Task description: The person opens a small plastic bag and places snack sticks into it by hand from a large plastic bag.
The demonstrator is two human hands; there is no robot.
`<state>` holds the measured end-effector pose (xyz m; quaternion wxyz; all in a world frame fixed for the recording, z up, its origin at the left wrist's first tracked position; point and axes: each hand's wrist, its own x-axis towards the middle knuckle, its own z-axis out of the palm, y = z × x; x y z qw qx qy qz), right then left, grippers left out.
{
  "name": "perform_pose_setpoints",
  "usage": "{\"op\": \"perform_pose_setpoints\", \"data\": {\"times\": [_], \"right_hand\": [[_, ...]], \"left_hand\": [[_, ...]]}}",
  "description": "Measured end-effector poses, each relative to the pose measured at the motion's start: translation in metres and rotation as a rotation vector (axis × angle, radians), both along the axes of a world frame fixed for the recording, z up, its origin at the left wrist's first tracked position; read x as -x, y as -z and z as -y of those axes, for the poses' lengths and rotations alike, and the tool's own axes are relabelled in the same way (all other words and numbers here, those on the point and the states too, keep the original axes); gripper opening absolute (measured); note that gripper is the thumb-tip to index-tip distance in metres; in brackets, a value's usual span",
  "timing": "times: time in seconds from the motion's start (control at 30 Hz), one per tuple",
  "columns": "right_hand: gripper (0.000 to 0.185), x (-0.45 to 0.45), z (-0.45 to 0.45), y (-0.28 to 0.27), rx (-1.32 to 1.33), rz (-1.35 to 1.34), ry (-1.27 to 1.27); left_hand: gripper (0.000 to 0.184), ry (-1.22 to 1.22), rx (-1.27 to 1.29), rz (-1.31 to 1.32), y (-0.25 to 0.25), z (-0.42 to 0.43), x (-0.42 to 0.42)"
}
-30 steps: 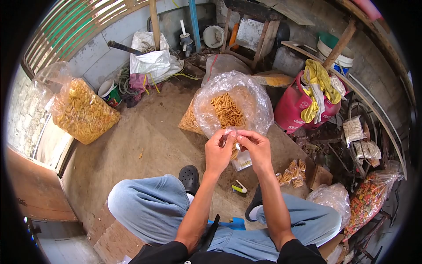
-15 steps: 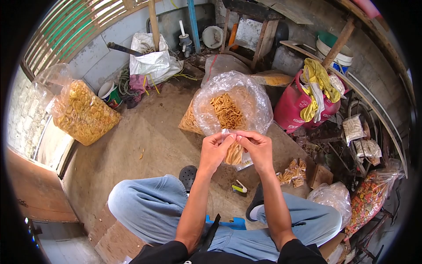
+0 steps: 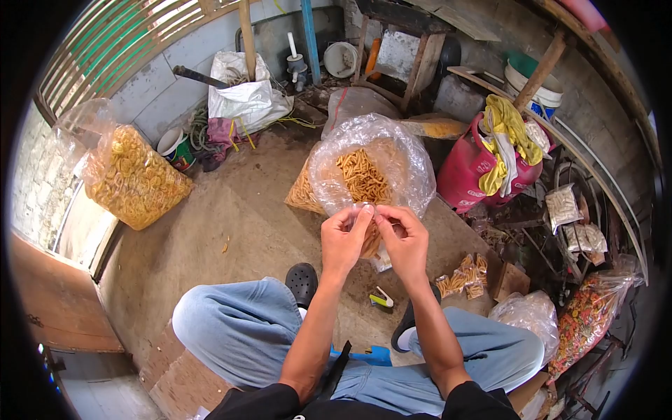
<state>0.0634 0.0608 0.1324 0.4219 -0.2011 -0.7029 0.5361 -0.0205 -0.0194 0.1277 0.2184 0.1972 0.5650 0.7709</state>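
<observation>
Both hands meet in front of me at the top of a small clear plastic bag of stick snacks (image 3: pixel 371 241). My left hand (image 3: pixel 343 234) pinches its upper edge with thumb and fingers. Close beside it, my right hand (image 3: pixel 403 234) pinches the same edge from the other side. Much of the small bag is hidden between the hands. Just beyond them stands a large open plastic bag (image 3: pixel 413 164) with loose brown stick snacks (image 3: pixel 364 176) inside. On the floor below lies a green and white stapler (image 3: pixel 381 299).
Several filled small packets (image 3: pixel 465 275) lie to the right by a wooden block (image 3: pixel 512 281). A big bag of yellow snacks (image 3: pixel 136 178) stands at left. Pink gas cylinders (image 3: pixel 465 168) draped with a yellow cloth (image 3: pixel 505 119) are at right, near a bag of colourful snacks (image 3: pixel 591 308).
The fingers have shifted slightly at the small bag's top, my left thumb now more upright. The bag's contents are more hidden behind the hands.
</observation>
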Motion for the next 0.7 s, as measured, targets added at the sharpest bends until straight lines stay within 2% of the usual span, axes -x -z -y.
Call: {"op": "perform_pose_setpoints", "data": {"times": [0.03, 0.1, 0.2, 0.33, 0.43, 0.63, 0.7], "right_hand": [[0.016, 0.000, -0.001, -0.001, 0.000, -0.001, -0.001], [0.017, -0.003, -0.004, -0.006, 0.489, 0.037, -0.186], [0.017, -0.005, -0.011, 0.007, 0.597, 0.004, -0.240], [0.018, -0.004, -0.011, 0.005, 0.600, -0.005, -0.206], [0.017, -0.005, -0.013, 0.005, 0.636, -0.039, -0.191], [0.015, -0.004, -0.011, 0.005, 0.667, -0.077, -0.220], [0.016, -0.005, -0.008, 0.002, 0.603, -0.035, -0.225]], "left_hand": [[0.012, -0.001, 0.000, -0.001, 0.000, 0.000, 0.001], [0.015, 0.032, -0.020, 0.031, 0.000, 0.000, 0.002], [0.023, 0.089, 0.022, 0.030, 0.004, 0.004, 0.005], [0.023, 0.150, 0.051, 0.061, -0.003, 0.009, 0.008], [0.018, 0.265, -0.086, 0.203, -0.004, 0.010, 0.012], [0.018, 0.236, -0.047, 0.111, 0.003, 0.006, 0.010], [0.020, 0.173, -0.005, -0.054, 0.004, 0.005, 0.008]]}}
